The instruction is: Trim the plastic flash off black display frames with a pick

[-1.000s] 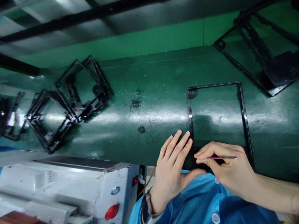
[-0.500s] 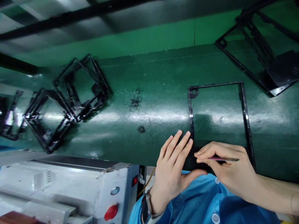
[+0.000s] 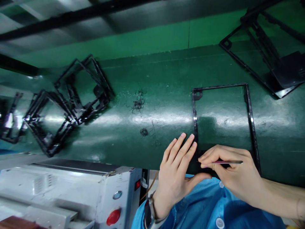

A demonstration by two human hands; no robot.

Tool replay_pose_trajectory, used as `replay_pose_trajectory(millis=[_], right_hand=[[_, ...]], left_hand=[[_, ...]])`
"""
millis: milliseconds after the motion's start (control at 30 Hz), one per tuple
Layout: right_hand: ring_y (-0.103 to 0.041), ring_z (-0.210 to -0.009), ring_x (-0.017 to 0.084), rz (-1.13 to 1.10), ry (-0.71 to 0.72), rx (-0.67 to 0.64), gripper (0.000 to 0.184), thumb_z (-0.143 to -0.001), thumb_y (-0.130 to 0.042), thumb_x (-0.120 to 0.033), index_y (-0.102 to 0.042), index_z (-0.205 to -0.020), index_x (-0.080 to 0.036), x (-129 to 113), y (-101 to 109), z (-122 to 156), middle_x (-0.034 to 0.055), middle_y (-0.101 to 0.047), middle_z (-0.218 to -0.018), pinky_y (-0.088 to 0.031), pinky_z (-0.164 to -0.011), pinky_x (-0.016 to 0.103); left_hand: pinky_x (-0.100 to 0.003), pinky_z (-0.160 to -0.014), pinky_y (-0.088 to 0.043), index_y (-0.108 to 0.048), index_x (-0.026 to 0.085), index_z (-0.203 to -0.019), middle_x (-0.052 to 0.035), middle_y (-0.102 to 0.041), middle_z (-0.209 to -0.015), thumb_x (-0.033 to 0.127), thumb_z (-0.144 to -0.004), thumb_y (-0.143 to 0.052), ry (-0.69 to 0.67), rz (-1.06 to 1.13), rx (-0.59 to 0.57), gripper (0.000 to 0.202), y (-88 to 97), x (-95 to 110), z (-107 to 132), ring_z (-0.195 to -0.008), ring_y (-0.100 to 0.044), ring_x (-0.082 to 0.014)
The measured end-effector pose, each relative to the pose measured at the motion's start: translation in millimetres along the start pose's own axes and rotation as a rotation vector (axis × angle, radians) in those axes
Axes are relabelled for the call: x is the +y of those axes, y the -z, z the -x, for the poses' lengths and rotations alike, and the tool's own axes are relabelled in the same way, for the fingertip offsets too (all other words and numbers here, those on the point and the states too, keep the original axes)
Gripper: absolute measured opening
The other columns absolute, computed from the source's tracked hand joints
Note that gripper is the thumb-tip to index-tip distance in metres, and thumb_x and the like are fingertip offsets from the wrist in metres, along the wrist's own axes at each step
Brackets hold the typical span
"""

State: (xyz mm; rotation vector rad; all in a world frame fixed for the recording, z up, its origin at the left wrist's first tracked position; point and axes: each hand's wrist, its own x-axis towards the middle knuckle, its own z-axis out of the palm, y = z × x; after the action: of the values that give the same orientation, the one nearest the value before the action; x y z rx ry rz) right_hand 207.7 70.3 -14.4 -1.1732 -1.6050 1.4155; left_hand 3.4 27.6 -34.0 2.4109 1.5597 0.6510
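A thin black rectangular frame point(image 3: 248, 108) lies flat on the green belt point(image 3: 166, 82), in front of me to the right. My left hand point(image 3: 175, 171) rests open beside the frame's near left corner, fingers straight and together, fingertips touching the frame's left edge. My right hand point(image 3: 232, 173) is closed in a pinch on a slim metal tool point(image 3: 226, 162) with a pinkish tip. The tool lies level, its tip pointing left at the frame's near edge, which the hands partly hide.
Stacks of black frames point(image 3: 78, 89) lie on the belt at the left, and more frames point(image 3: 267, 51) at the far right. Dark shavings point(image 3: 138, 103) dot the belt's middle. A grey machine point(image 3: 71, 190) with a red button point(image 3: 113, 217) stands at lower left.
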Motion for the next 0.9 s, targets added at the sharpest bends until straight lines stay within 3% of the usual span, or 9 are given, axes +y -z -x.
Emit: replay_pose_trajectory(millis=[433,700,900], right_hand=[[-0.082,-0.086,0.022,0.003,0.007,0.015,0.027,-0.099,-0.064,-0.008,-0.074,-0.081,-0.025,-2.2,-0.3,-0.5,0.0021,-0.082,-0.089,-0.07,-0.074,0.03],[-0.082,-0.086,0.021,-0.014,0.006,0.038,0.028,-0.096,-0.065,-0.005,-0.074,-0.082,-0.028,-1.3,-1.7,-0.4,-0.0022,-0.082,-0.09,-0.068,-0.073,0.029],[-0.081,-0.085,0.021,-0.008,0.001,0.017,0.026,-0.097,-0.066,-0.007,-0.074,-0.082,-0.027,2.1,-1.7,-0.4,-0.0008,-0.082,-0.09,-0.066,-0.073,0.03]], left_hand=[[-0.05,-0.128,-0.037,-0.051,0.011,-0.152,-0.0198,-0.061,-0.156,0.05,-0.104,-0.068,0.008,-0.005,-0.013,0.065,0.2,0.2,0.1,-0.156,-0.046,-0.0332],[-0.05,-0.128,-0.037,-0.049,0.013,-0.155,-0.0186,-0.06,-0.156,0.052,-0.104,-0.067,-0.002,0.01,-0.002,0.068,-0.4,-0.9,0.0,-0.156,-0.047,-0.0333],[-0.05,-0.128,-0.036,-0.049,0.013,-0.157,-0.0188,-0.061,-0.156,0.06,-0.102,-0.067,0.004,0.016,0.002,0.074,0.1,-0.5,0.1,-0.155,-0.048,-0.0337]])
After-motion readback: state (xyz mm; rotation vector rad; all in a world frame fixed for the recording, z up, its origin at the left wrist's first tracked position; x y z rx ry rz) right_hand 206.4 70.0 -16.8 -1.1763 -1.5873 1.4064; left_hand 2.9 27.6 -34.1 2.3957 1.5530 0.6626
